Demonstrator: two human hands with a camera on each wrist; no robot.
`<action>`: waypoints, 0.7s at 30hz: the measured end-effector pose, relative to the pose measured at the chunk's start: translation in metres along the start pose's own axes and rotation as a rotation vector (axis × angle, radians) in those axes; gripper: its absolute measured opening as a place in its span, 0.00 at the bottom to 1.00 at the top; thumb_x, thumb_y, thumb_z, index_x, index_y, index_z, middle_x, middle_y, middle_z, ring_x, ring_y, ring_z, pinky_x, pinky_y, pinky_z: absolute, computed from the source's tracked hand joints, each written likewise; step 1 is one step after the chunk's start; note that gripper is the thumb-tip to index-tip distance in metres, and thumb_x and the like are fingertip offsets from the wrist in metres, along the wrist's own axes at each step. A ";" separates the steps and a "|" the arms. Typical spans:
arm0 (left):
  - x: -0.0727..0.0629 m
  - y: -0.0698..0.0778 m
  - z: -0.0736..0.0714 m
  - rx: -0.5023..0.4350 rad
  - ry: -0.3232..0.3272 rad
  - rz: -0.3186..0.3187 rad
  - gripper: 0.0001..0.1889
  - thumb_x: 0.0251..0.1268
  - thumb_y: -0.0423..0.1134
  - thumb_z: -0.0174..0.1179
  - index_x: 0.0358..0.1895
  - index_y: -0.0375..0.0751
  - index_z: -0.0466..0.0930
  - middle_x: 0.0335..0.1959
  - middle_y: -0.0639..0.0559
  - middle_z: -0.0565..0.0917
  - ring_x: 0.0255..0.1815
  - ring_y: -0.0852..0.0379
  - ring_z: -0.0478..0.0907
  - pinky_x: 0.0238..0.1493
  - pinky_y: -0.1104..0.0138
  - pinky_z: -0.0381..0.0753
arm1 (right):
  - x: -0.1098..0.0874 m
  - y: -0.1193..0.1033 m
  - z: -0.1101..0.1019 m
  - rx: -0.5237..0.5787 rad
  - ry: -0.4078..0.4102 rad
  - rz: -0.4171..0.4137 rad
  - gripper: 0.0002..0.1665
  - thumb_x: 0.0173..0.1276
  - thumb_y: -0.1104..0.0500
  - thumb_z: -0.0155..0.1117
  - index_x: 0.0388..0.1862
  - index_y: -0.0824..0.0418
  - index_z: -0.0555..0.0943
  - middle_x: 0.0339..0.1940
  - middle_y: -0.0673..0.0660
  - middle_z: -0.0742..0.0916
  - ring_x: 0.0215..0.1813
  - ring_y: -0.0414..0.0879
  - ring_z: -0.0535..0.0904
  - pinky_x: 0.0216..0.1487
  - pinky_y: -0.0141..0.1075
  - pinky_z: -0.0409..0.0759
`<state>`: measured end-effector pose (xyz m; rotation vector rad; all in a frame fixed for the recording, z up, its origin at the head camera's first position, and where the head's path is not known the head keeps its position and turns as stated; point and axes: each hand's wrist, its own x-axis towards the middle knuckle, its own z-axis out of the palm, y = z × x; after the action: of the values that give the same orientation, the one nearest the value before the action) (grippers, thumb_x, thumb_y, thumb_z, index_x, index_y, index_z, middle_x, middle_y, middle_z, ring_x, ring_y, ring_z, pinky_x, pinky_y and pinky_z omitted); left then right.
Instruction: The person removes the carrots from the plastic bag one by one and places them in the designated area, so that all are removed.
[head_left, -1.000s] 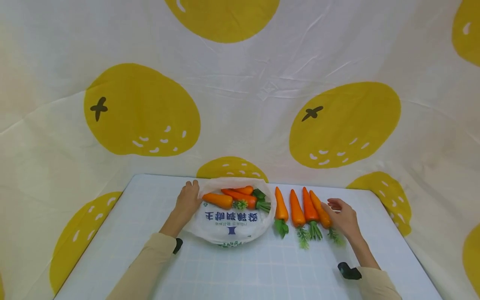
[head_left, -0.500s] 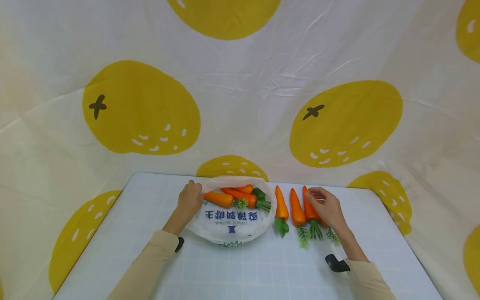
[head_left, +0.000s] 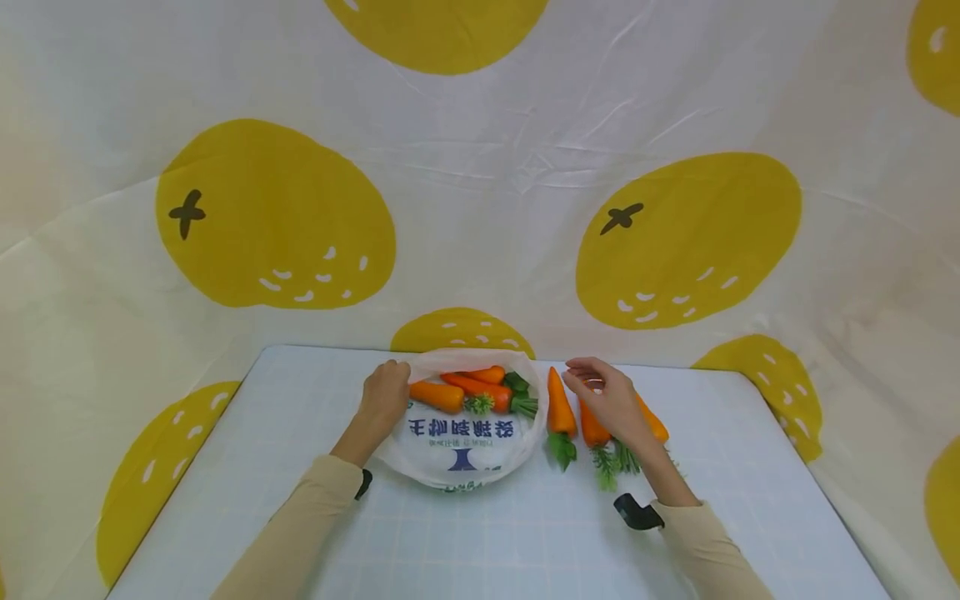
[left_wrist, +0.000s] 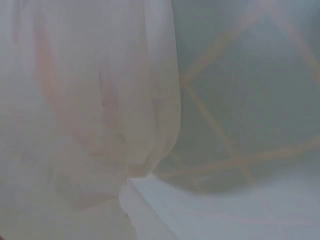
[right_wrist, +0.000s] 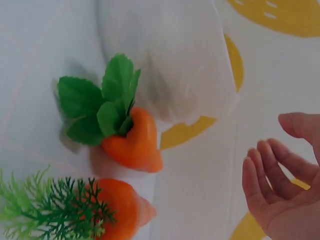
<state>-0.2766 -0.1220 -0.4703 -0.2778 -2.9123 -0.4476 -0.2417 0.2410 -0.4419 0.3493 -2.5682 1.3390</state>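
The left hand (head_left: 384, 397) grips the left edge of a white printed bag (head_left: 420, 460), with orange carrots (head_left: 437, 397) lying in its mouth. The right hand (head_left: 613, 406) hovers over and partly hides a row of loose carrots (head_left: 560, 410) beside the bag on a pale table (head_left: 495, 550), before a fruit-patterned cloth (head_left: 483, 225).

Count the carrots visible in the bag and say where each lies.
3 in the bag: the left carrot, the right carrot beside its greens, and the back carrot behind that. More may be hidden deeper.
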 end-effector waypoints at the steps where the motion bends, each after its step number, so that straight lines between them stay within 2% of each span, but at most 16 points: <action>1: 0.001 0.001 0.000 0.016 -0.004 0.001 0.03 0.66 0.25 0.65 0.36 0.27 0.81 0.28 0.39 0.79 0.29 0.45 0.78 0.34 0.56 0.84 | 0.001 -0.003 0.003 0.011 -0.006 -0.007 0.18 0.73 0.55 0.68 0.56 0.64 0.83 0.47 0.59 0.88 0.50 0.53 0.84 0.56 0.45 0.82; 7: 0.005 0.002 0.002 0.086 0.013 0.018 0.04 0.66 0.26 0.64 0.33 0.29 0.81 0.26 0.39 0.80 0.27 0.44 0.79 0.29 0.55 0.83 | 0.003 -0.024 0.020 0.045 -0.044 -0.015 0.19 0.73 0.58 0.69 0.57 0.67 0.83 0.47 0.59 0.88 0.51 0.53 0.84 0.56 0.49 0.83; 12: 0.006 0.002 0.001 0.128 0.028 0.047 0.04 0.64 0.23 0.64 0.31 0.30 0.81 0.26 0.37 0.80 0.29 0.40 0.81 0.29 0.50 0.84 | 0.006 -0.035 0.033 0.084 -0.099 -0.043 0.17 0.72 0.60 0.69 0.56 0.66 0.83 0.46 0.58 0.88 0.50 0.53 0.84 0.55 0.48 0.83; 17: 0.010 0.002 0.005 0.177 0.010 0.075 0.03 0.62 0.22 0.64 0.32 0.31 0.82 0.28 0.35 0.81 0.31 0.39 0.81 0.31 0.48 0.84 | 0.009 -0.045 0.042 0.097 -0.158 -0.075 0.16 0.73 0.59 0.68 0.55 0.66 0.83 0.46 0.58 0.88 0.49 0.53 0.84 0.55 0.46 0.83; 21: 0.013 -0.004 0.007 0.164 -0.016 0.087 0.03 0.62 0.22 0.63 0.33 0.30 0.81 0.29 0.35 0.82 0.33 0.38 0.82 0.33 0.48 0.84 | 0.011 -0.055 0.052 0.095 -0.206 -0.097 0.16 0.74 0.60 0.67 0.56 0.67 0.83 0.46 0.59 0.88 0.49 0.53 0.84 0.55 0.47 0.83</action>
<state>-0.2907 -0.1217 -0.4754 -0.3826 -2.9164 -0.1923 -0.2396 0.1667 -0.4250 0.6518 -2.6153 1.4628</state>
